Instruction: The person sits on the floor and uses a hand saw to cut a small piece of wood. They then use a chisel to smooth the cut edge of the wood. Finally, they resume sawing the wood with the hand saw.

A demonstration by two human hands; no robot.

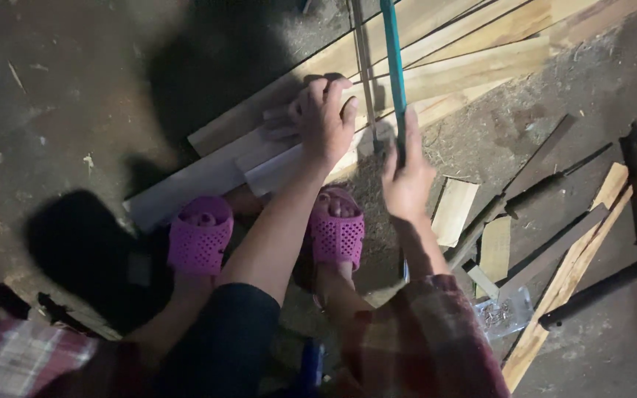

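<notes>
Down low, the left hand (pixel 326 118) presses flat, fingers spread, on the planks (pixel 451 59) near their cut edge. Just beside it, the right hand (pixel 405 177) is clamped on a teal saw (pixel 392 59) crossing the planks. Scraps (pixel 454 211) crowd the right; bare ground lies left.

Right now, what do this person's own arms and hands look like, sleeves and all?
Both hands are bare, with no gloves, rings or watch visible. The left hand joins a bare forearm with a dark sleeve pushed up near the elbow. The right hand joins a forearm that ends in a reddish plaid sleeve.
</notes>
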